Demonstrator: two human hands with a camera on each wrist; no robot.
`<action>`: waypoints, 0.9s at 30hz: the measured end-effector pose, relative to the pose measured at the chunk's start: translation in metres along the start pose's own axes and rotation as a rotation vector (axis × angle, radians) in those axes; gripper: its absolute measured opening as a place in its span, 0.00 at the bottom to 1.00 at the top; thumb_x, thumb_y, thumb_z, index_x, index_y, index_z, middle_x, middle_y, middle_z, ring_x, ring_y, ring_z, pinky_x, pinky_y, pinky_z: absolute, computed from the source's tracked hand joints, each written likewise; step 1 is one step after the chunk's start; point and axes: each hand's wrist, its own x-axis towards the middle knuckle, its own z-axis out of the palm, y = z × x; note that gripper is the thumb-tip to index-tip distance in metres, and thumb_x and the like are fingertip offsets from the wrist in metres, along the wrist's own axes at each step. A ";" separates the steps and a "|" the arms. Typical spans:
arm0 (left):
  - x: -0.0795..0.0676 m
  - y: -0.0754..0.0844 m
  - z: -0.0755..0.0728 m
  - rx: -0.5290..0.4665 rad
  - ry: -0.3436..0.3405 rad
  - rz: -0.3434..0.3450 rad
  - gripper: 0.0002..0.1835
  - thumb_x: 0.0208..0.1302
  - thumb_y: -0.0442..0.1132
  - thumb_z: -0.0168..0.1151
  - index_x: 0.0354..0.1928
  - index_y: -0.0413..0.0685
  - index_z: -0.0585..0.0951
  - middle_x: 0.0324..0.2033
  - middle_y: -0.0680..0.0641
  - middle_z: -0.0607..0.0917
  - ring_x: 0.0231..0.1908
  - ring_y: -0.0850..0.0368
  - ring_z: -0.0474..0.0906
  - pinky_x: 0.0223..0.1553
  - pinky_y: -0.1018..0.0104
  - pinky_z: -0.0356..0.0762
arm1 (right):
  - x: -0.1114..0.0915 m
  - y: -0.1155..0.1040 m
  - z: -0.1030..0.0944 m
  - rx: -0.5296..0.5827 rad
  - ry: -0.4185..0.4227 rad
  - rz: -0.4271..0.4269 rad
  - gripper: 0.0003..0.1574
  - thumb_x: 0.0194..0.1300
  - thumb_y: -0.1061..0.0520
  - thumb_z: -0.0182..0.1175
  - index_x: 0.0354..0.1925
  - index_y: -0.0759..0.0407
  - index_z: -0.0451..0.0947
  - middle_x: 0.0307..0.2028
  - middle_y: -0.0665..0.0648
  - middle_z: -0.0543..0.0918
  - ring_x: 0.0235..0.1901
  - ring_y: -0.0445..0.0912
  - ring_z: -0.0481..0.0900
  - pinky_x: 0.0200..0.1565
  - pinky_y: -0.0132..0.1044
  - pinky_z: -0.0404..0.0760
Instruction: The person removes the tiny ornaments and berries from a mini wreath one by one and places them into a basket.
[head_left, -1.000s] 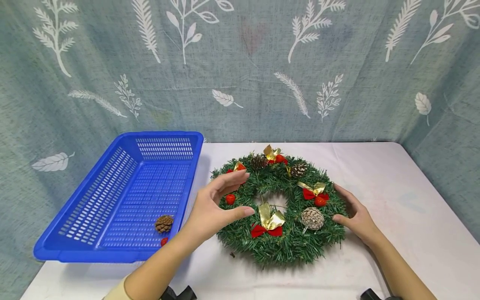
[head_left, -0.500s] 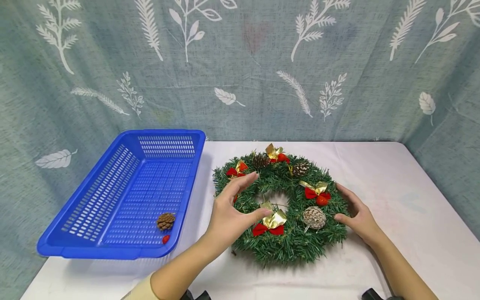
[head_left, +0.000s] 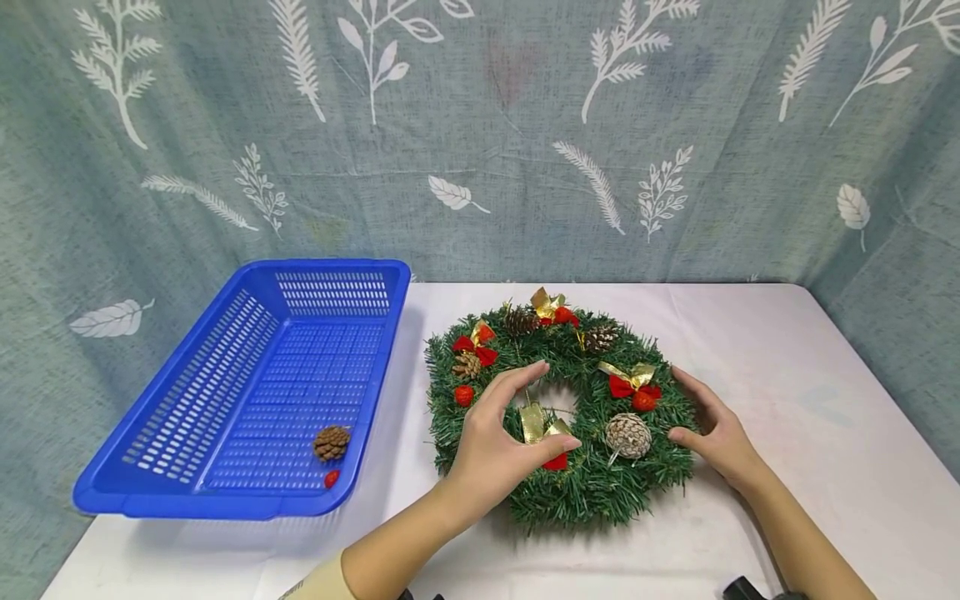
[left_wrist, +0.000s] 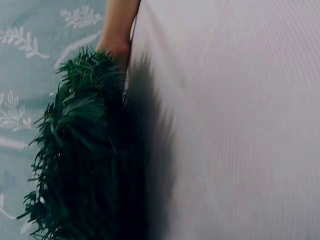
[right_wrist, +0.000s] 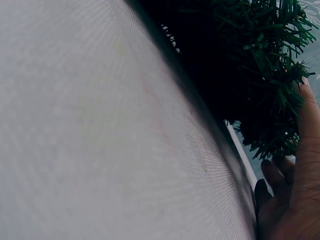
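A green wreath (head_left: pixel 577 500) lies flat on the table, trimmed with red and gold bows, pinecones and red berries. My left hand (head_left: pixel 487 446) hovers over its front left part, thumb and fingers spread apart with nothing between them. That hand partly covers the front bow (head_left: pixel 557 461). My right hand (head_left: pixel 723 437) grips the wreath's right edge, thumb on top and fingers round the outer side. In the right wrist view, its thumb (right_wrist: pixel 307 120) lies against the greenery, with the other fingers lower down. A pale pinecone (head_left: pixel 628 436) sits near the right thumb.
To the left stands a blue plastic basket (head_left: pixel 247 506) with perforated walls. Inside its near right corner lie a brown pinecone (head_left: pixel 331 443) and a red berry (head_left: pixel 332 479). A patterned curtain (head_left: pixel 480 225) hangs behind the white table (head_left: pixel 825 500).
My left hand has moved right across the front of the wreath, uncovering the red berry and small pinecone on its left side. The right hand has kept its place at the wreath's edge.
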 end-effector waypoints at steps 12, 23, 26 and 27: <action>0.003 0.000 0.023 -0.037 -0.033 0.039 0.44 0.42 0.42 0.78 0.64 0.51 0.69 0.59 0.54 0.74 0.60 0.59 0.69 0.62 0.61 0.69 | 0.000 0.001 -0.001 0.007 -0.009 0.003 0.49 0.59 0.69 0.62 0.73 0.60 0.50 0.69 0.41 0.58 0.65 0.26 0.55 0.60 0.14 0.56; 0.003 0.002 0.041 -0.054 -0.083 -0.030 0.44 0.44 0.44 0.77 0.66 0.56 0.67 0.61 0.58 0.71 0.61 0.60 0.67 0.62 0.57 0.69 | 0.000 0.001 0.000 0.029 0.004 -0.009 0.49 0.58 0.70 0.62 0.72 0.63 0.51 0.68 0.40 0.59 0.64 0.27 0.56 0.59 0.14 0.57; 0.002 0.002 0.047 -0.054 -0.102 -0.052 0.44 0.45 0.46 0.77 0.66 0.56 0.66 0.61 0.58 0.71 0.61 0.60 0.67 0.61 0.57 0.69 | 0.000 0.001 0.000 0.029 0.005 -0.008 0.49 0.58 0.70 0.62 0.72 0.62 0.51 0.68 0.39 0.59 0.64 0.27 0.56 0.59 0.14 0.57; 0.002 0.002 0.050 -0.047 -0.108 -0.054 0.44 0.45 0.47 0.76 0.66 0.55 0.66 0.61 0.57 0.71 0.61 0.60 0.67 0.61 0.58 0.70 | -0.001 0.001 0.000 0.027 0.004 -0.009 0.49 0.58 0.69 0.62 0.72 0.62 0.50 0.68 0.39 0.59 0.65 0.27 0.55 0.59 0.14 0.56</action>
